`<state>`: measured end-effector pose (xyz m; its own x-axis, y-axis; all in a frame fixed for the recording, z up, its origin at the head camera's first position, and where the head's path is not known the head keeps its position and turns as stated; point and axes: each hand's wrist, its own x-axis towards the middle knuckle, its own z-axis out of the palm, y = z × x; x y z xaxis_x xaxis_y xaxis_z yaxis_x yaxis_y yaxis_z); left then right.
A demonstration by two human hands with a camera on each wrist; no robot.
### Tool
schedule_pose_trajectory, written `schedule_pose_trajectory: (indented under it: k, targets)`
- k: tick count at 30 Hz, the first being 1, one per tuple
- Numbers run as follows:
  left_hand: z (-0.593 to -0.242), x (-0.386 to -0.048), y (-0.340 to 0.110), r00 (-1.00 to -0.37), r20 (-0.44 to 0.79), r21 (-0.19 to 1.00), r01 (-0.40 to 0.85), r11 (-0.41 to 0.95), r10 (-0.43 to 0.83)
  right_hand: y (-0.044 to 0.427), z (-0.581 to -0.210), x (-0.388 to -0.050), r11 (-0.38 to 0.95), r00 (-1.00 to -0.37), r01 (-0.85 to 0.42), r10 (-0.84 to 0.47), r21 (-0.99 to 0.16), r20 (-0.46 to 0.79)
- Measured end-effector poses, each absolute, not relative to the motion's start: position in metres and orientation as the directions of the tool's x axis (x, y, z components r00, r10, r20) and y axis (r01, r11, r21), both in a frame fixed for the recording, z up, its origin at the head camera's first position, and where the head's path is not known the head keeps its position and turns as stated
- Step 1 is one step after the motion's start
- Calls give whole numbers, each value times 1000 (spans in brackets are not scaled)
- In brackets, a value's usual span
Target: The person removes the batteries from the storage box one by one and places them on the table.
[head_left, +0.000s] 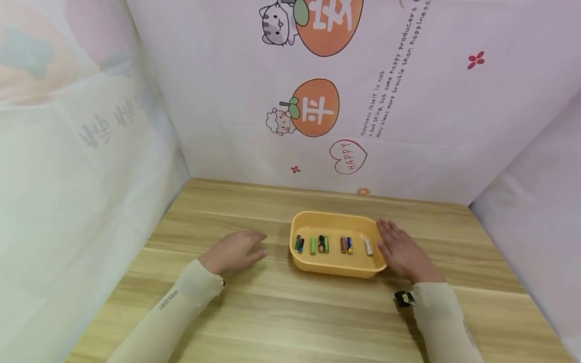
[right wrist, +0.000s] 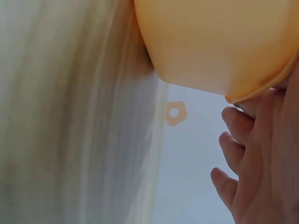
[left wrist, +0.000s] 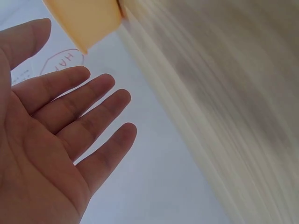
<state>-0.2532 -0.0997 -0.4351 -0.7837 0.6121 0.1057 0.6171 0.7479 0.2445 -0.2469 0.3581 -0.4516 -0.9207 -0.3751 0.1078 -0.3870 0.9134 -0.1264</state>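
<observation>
A yellow plastic basin (head_left: 338, 268) stands on the wooden table with several small batteries inside. Among them are a light green battery (head_left: 312, 246), a dark blue one (head_left: 349, 245) and a whitish one (head_left: 368, 247). My right hand (head_left: 404, 252) touches the basin's right rim, its fingers extended along the outside; the right wrist view has that hand (right wrist: 261, 163) against the rim from below. To the left of the basin, apart from it, my left hand (head_left: 233, 251) holds nothing. In the left wrist view its palm (left wrist: 42, 154) faces the camera with fingers spread.
The wooden table (head_left: 290, 322) ends at a printed white sheet (head_left: 236, 111) hanging behind it. White sheets also close off the left and right sides. A small black device (head_left: 404, 299) sits at the right wrist.
</observation>
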Motion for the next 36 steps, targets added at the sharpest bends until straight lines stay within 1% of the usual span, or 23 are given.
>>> schedule_pose_trajectory:
  k: [4,8,13,16,25,29,36]
  targets:
    - [-433,-253,-87,-768,97,247,634,732,633,361,-451,-249,917,-924,-382,-374,-113,86]
    - [-430,-254,-76,-759,90,238,645,727,644,357,-452,-247,921,-926,-374,-366,-106,90]
    - [-428,-256,-67,-746,133,254,662,705,652,350,-457,-247,919,-919,-387,-378,-79,112]
    - [-430,-259,-63,-746,167,262,664,701,644,346,-460,-248,912,-913,-401,-390,-87,118]
    - [-427,-268,-49,-711,224,264,703,661,666,344,-461,-251,923,-922,-378,-368,-72,117]
    - [-426,-276,-42,-683,227,254,730,635,694,346,-458,-250,925,-925,-373,-363,-76,117]
    - [-424,-291,-26,-641,193,228,766,601,743,352,-452,-249,933,-934,-352,-345,-75,94]
